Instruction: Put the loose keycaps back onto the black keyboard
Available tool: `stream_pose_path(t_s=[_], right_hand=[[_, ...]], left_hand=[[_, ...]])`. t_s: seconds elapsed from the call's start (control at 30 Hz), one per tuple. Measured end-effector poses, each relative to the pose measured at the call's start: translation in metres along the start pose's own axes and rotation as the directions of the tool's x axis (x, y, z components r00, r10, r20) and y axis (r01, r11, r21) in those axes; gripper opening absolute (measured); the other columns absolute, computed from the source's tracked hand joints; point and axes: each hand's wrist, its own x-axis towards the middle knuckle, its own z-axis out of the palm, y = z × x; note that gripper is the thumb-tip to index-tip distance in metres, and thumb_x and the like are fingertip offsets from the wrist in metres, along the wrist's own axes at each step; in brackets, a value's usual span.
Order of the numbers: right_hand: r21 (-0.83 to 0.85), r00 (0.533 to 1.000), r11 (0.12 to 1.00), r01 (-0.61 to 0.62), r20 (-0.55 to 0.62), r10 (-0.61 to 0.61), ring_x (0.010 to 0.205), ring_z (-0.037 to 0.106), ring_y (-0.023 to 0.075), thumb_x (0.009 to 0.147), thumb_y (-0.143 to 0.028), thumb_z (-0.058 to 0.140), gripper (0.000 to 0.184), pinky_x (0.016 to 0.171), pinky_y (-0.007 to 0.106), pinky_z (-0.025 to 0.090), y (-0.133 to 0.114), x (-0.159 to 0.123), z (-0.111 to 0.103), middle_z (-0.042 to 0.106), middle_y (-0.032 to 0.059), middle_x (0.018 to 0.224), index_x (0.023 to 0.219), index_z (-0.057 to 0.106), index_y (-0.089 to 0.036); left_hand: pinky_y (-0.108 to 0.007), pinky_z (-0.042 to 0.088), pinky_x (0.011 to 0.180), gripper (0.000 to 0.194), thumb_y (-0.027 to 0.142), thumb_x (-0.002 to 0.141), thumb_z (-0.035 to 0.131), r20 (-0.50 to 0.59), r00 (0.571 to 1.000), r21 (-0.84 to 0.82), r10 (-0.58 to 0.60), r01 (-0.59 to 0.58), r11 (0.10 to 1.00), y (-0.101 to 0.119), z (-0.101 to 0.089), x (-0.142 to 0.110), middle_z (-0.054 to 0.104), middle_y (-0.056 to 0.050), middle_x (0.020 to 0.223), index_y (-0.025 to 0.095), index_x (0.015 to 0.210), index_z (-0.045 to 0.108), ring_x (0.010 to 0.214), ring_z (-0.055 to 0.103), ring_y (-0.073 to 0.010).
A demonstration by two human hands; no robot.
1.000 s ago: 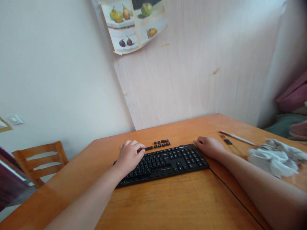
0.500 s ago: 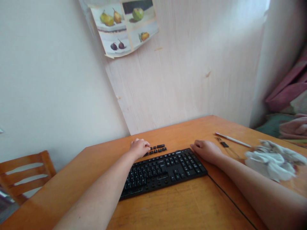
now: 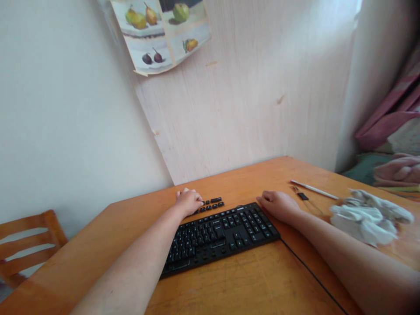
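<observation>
Centrally, the left hand (image 3: 189,202) lies beyond the keyboard (image 3: 210,238) with its fingers drawn close together over the left end of a group of loose keycaps (image 3: 215,206); whether a cap is gripped cannot be told. The right hand (image 3: 277,205), loosely curled and holding nothing visible, rests on the table (image 3: 229,280) just beside the keyboard's far right corner.

Loose keycaps: two rows. The far row shows two small caps and one long one; the near row shows four small caps and part of a fifth piece, otherwise covered by the left hand. One keyboard, standing slightly askew, bears several bare key positions along its near edge; its left end is hidden by the left forearm.

Right of the right hand: one slender white stick (image 3: 314,190), one black-bodied tool (image 3: 302,196) and one crumpled cloth (image 3: 364,221). One cable (image 3: 311,271) runs toward the lower right. Left: one wooden chair (image 3: 55,229).
</observation>
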Motion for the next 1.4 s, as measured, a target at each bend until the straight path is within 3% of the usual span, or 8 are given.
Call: stream_pose_path(t_s=[0.7, 1.0, 1.2, 1.4], right_hand=[[0.017, 1.0, 1.0, -0.006, -0.012, 0.006, 0.071, 0.057, 0.0187, 0.091, -0.053, 0.038, 0.043, 0.06, 0.028, 0.029, 0.003, 0.002, 0.004, 0.067, 0.007, 0.077, 0.072, 0.061, -0.022], [0.022, 1.0, 1.0, 0.004, -0.017, -0.003, 0.071, 0.057, 0.0187, 0.091, -0.05, 0.039, 0.041, 0.06, 0.028, 0.029, 0.001, 0.001, 0.001, 0.067, 0.0071, 0.076, 0.072, 0.062, -0.022], [0.027, 1.0, 0.999, -0.026, 0.002, 0.026, 0.074, 0.059, 0.0193, 0.09, -0.05, 0.041, 0.041, 0.06, 0.027, 0.031, 0.003, 0.002, 0.001, 0.069, 0.0078, 0.08, 0.073, 0.064, -0.021], [-0.016, 1.0, 1.0, -0.014, 0.01, 0.014, 0.074, 0.059, 0.02, 0.091, -0.051, 0.038, 0.043, 0.058, 0.028, 0.03, 0.001, 0.0, -0.002, 0.069, 0.0083, 0.08, 0.074, 0.064, -0.021]], left_hand=[[-0.046, 0.03, 0.09, 0.022, 0.045, 0.074, 0.062, -0.017, 1.0, -0.005, 0.015, -0.015, 1.0, 0.002, -0.001, 0.002, 0.069, -0.003, 0.105, 0.035, 0.089, 0.074, 0.11, 0.049, -0.0291], [-0.045, 0.03, 0.089, 0.017, 0.041, 0.074, 0.062, -0.036, 0.999, -0.015, 0.003, -0.003, 1.0, 0.003, 0.001, 0.0, 0.069, -0.004, 0.097, 0.029, 0.076, 0.073, 0.107, 0.049, -0.0288], [-0.043, 0.03, 0.088, 0.02, 0.042, 0.08, 0.058, -0.101, 0.995, -0.04, 0.002, -0.006, 0.999, 0.001, -0.016, -0.024, 0.068, -0.004, 0.102, 0.029, 0.085, 0.072, 0.109, 0.048, -0.0281], [-0.042, 0.029, 0.089, 0.017, 0.041, 0.081, 0.06, -0.183, 0.979, -0.09, 0.091, -0.109, 0.99, 0.006, -0.038, -0.075, 0.067, -0.002, 0.102, 0.029, 0.086, 0.071, 0.107, 0.048, -0.0258]])
